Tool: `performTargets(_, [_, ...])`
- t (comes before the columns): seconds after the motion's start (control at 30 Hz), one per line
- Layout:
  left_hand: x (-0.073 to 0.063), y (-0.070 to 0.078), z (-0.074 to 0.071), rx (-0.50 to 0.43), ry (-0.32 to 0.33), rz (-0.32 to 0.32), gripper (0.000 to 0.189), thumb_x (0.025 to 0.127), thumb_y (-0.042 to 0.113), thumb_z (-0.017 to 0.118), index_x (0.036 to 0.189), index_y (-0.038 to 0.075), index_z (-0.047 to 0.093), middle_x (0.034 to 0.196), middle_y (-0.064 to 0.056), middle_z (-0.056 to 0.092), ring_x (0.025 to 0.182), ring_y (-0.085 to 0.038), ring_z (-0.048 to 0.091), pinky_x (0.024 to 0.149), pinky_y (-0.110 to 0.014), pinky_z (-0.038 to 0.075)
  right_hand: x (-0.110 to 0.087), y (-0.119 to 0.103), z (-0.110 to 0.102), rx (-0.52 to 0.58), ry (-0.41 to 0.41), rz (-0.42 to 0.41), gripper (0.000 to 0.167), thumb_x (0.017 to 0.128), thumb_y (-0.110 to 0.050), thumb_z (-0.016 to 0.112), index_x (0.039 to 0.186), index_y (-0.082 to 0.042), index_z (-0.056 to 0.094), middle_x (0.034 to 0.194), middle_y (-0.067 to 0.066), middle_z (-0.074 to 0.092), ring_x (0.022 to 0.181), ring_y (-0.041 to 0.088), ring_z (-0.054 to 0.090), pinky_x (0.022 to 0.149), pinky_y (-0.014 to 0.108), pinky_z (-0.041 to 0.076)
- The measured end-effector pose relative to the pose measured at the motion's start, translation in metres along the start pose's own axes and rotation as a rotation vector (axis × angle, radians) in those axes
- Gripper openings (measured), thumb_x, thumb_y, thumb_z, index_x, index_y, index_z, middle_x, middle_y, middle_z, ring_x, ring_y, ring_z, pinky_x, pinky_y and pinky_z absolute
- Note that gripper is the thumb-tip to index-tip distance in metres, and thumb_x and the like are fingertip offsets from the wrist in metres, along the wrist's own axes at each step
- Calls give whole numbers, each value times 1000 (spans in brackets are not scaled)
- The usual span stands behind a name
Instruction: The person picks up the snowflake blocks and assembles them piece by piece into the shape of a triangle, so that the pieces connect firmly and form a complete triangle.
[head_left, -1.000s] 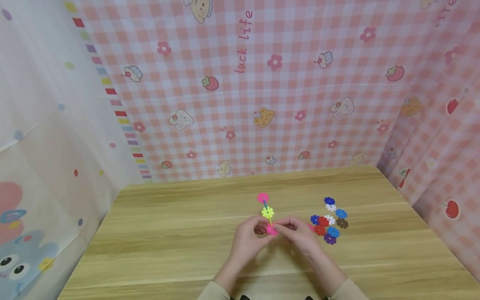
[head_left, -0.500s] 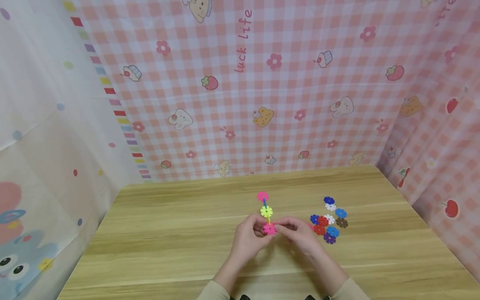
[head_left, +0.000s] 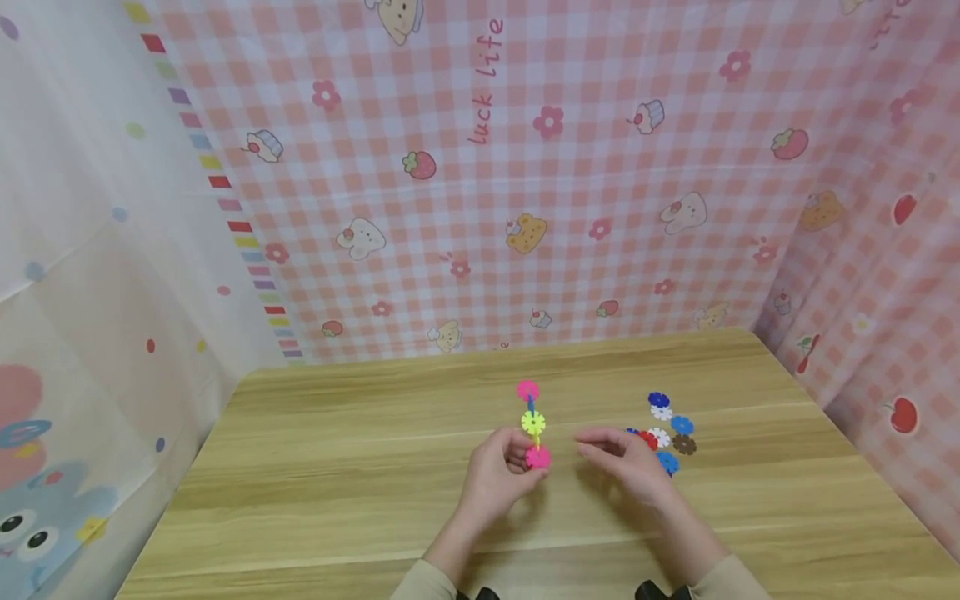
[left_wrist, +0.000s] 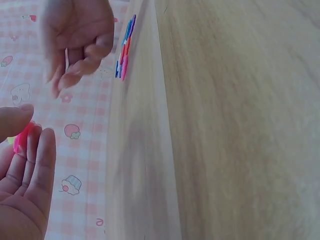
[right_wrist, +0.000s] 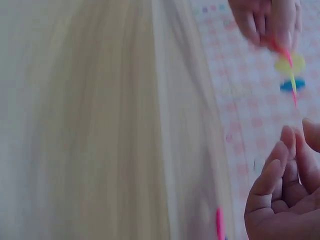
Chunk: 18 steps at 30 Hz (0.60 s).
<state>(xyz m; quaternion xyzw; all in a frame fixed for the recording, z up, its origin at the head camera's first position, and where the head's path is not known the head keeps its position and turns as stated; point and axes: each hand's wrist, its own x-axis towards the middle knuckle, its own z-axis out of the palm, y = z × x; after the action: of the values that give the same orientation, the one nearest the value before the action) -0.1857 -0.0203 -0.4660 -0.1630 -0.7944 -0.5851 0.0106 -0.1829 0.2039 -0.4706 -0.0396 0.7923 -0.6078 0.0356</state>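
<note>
My left hand [head_left: 495, 473] pinches the lower pink disc [head_left: 537, 457] of a chain of notched snowflake discs between thumb and fingers. Up from it the chain runs through a yellow disc seen edge-on, a flat yellow disc [head_left: 533, 422], an edge-on blue disc [head_left: 531, 403] and a pink disc [head_left: 528, 390] at the tip. To the right, apart from the chain, my right hand [head_left: 633, 468] has nothing between its loosely bent fingers. In the right wrist view the chain's blue disc [right_wrist: 292, 85] hangs beyond this hand's fingertips.
Loose snowflake discs lie right of my right hand: dark blue [head_left: 658, 400], white [head_left: 661, 412], light blue [head_left: 682, 425], brown [head_left: 684, 444] and others partly behind the hand. A checked pink cloth [head_left: 450, 208] stands behind the wooden table [head_left: 337, 475].
My right hand has let go of the lower pink disc and moved right, now covering part of the loose discs. The left hand keeps its hold, nearly still.
</note>
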Motion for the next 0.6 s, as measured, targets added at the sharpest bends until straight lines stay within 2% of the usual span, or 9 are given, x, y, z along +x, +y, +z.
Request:
performTargets(0.17, [0,0,-1,10,10,-4,33,72,-2,84,97,2,62,85,0,64,76,-11,61,70,-23,55,-3,9,-29,-95,33,-69,32,93,-11,69,118,9,64,103,20,70,88,19,66,72,28,54])
performTargets(0.37, [1,0,-2,10,1,-12,32,73,-1,84,96,3,63,84,1,65,77,-12,61,71,-23,55,-10,20,-66,-274,107,-63,31,94,-15,69,118,5,65,106,13,68,90,12,61,74,24,52])
performTargets(0.43, [0,-1,-3,8,-4,-8,32,73,-1,84,96,3,63,84,1,65,77,-12,61,71,-24,55,-12,24,-77,-300,115,-66,32,94,-13,68,118,7,64,105,14,68,88,12,60,75,24,52])
performTargets(0.6, [0,-3,-5,24,-28,2,31,74,0,84,96,4,63,85,2,65,77,-12,61,71,-24,55,-16,31,-100,-387,137,-39,33,92,-12,70,116,9,63,102,15,68,88,17,60,75,26,51])
